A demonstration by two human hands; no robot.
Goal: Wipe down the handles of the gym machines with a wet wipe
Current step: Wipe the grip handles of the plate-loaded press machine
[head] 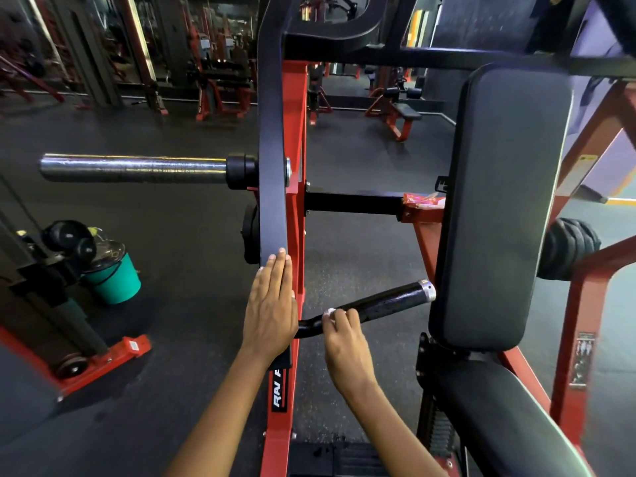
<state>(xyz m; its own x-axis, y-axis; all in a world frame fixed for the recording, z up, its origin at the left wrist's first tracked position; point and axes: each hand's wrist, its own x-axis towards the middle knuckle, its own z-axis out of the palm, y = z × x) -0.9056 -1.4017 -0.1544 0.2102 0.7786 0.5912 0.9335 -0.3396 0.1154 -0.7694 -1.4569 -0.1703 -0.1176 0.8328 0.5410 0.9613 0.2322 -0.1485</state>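
Right hand (346,342) is curling round the handle (378,304) near its bend, pinching a wipe (329,312) against it. Left hand (272,304) is lying flat, fingers straight, on the lever arm (273,166). Handle appears rigid, glossy, likely slick when wet; wipe soft, best wrapped fully round.

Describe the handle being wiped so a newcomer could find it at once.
Start at the big black back pad on the right. Below its left edge a black handle juts out from the red-and-black machine arm. It alone has a silver end cap, and the right hand presses a white wipe against it.
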